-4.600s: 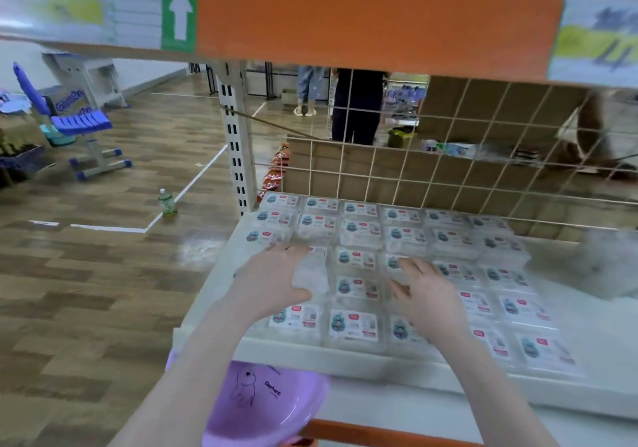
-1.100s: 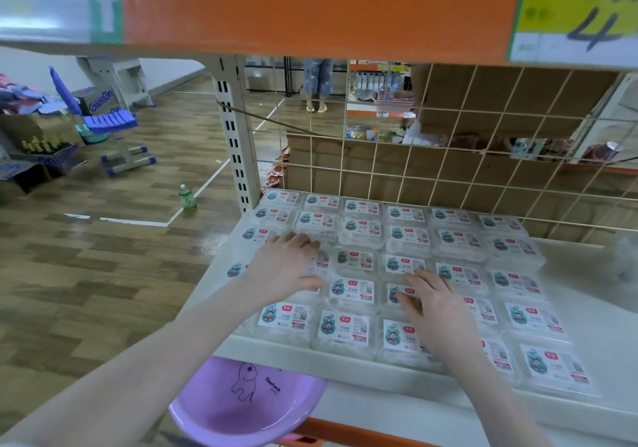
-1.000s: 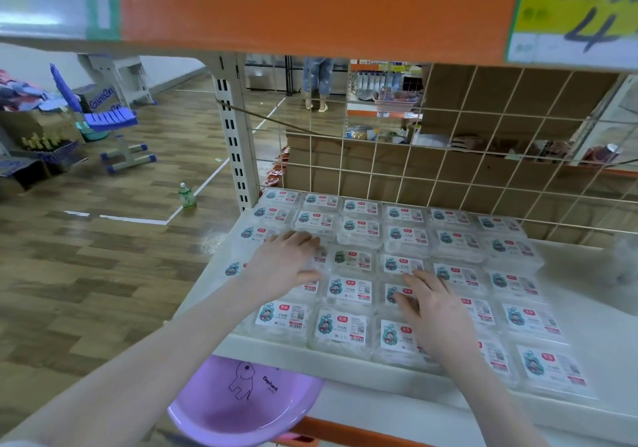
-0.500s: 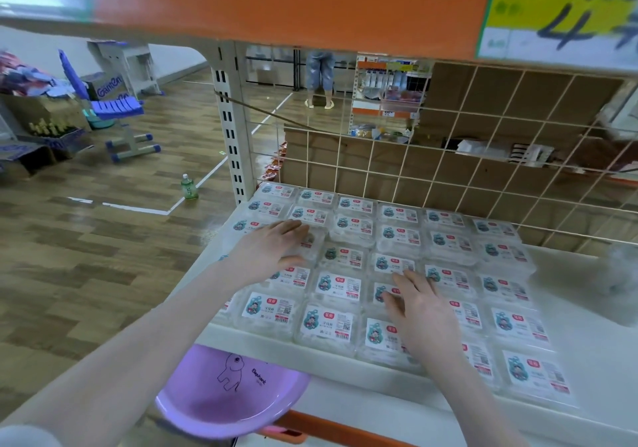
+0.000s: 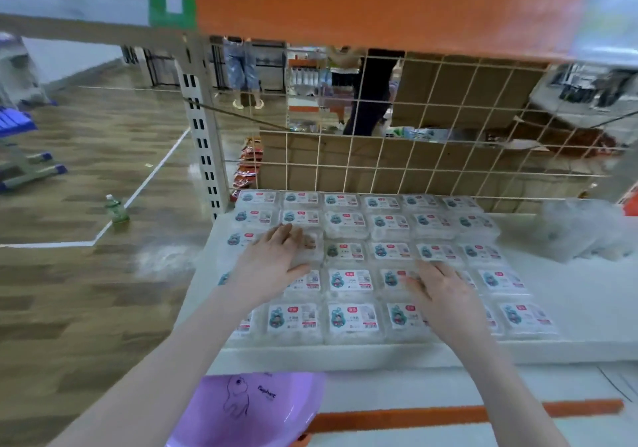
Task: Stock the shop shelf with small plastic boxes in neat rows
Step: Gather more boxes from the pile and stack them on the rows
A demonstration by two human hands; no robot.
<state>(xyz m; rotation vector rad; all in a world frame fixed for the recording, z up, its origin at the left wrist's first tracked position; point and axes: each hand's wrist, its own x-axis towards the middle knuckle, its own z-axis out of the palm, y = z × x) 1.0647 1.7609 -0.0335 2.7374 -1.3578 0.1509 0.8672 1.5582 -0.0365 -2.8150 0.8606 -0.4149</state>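
Observation:
Several small clear plastic boxes [image 5: 352,319] with teal and red labels lie in rows on the white shelf [image 5: 587,294]. My left hand [image 5: 272,267] lies flat on boxes in the left columns, fingers straight and reaching the third row from the back. My right hand [image 5: 445,294] presses flat on boxes right of centre, fingers spread and pointing toward the back. Neither hand grips a box. My hands hide the boxes beneath them.
A wire grid [image 5: 414,150] backs the shelf, an orange-fronted shelf [image 5: 379,1] hangs close overhead. Crumpled clear plastic wrap [image 5: 583,229] lies at the shelf's right. A purple basin [image 5: 252,408] sits below the front edge. A green bottle [image 5: 117,208] stands on the floor at left. People stand behind the grid.
Both hands stay flat on the boxes. The view has shifted, with the shelf now seen more squarely. A person in dark trousers has come into view behind the grid.

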